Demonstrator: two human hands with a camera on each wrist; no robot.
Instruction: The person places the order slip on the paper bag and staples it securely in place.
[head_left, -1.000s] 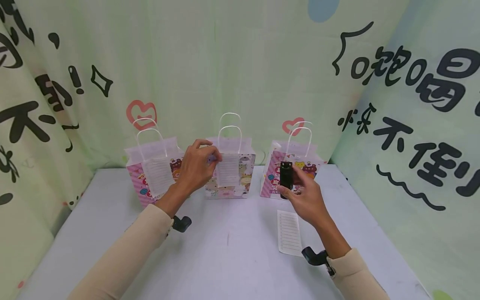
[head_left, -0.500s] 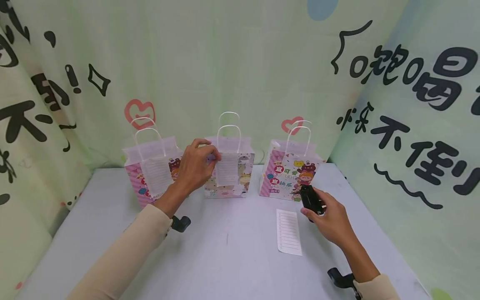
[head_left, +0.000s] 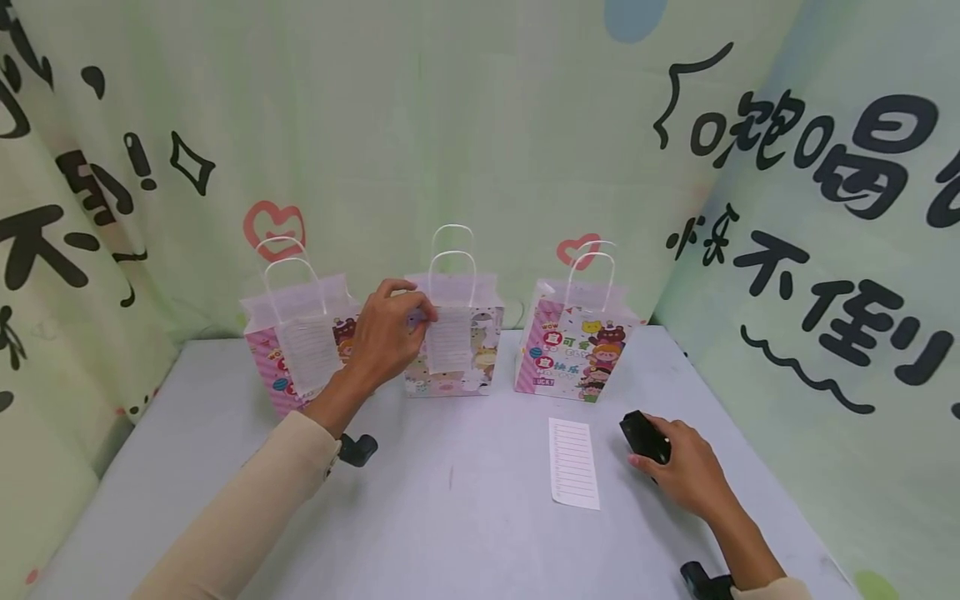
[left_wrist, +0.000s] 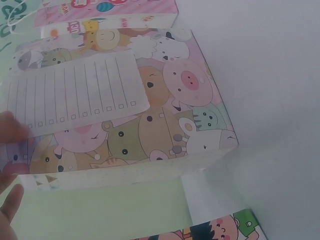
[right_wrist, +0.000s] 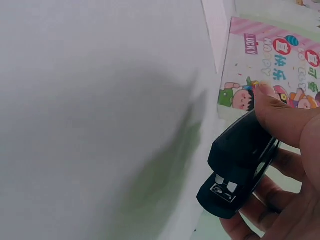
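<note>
Loose slip [head_left: 574,463] is lying left of right hand [head_left: 688,468], right bag [head_left: 564,354] standing beyond. That hand's gripping the stapler [head_left: 645,437]; left hand [head_left: 390,332] is pinching upright slip [head_left: 450,343] on middle bag [head_left: 486,354].

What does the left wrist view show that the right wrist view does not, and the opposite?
Only the left wrist view shows the lined list against the animal-print bag, the left hand touching it, and part of the left bag along the bottom edge.

Only the right wrist view shows the black stapler and the right hand holding it.

Both show the white table and part of the right bag, with its pink print.
</note>
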